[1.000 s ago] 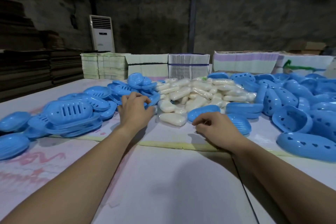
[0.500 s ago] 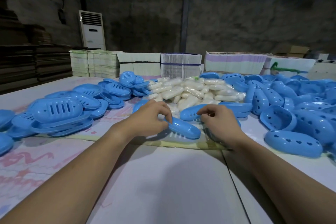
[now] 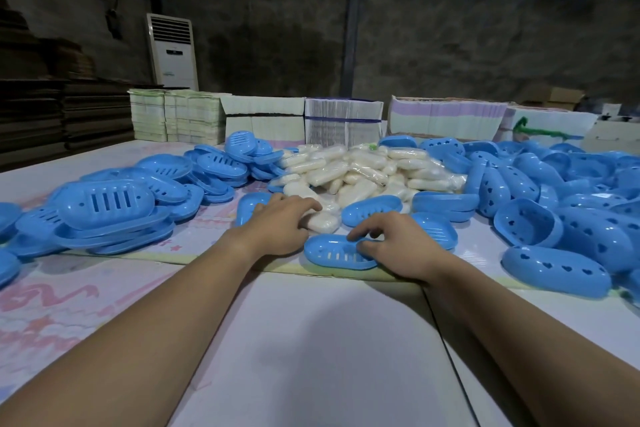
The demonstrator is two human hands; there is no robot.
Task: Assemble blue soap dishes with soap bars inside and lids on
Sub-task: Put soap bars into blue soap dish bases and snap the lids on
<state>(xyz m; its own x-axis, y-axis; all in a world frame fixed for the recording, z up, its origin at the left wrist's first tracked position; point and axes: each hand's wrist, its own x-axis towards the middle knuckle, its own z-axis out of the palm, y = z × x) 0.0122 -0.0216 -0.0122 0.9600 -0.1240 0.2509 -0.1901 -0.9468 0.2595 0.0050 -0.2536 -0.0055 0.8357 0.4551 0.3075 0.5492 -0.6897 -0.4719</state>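
On table (image 3: 311,340), left hand (image 3: 277,225) fingers grasping soap bar (image 3: 323,222); right hand (image 3: 398,246) fingers gripping soap dish (image 3: 332,253)

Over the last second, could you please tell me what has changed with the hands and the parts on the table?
The left hand left the slotted pile, carried a blue tray to the middle, released it, and now takes a soap bar. The right hand took over that slotted tray, its grip holding it on the table. The soap heap and blue piles stayed put.
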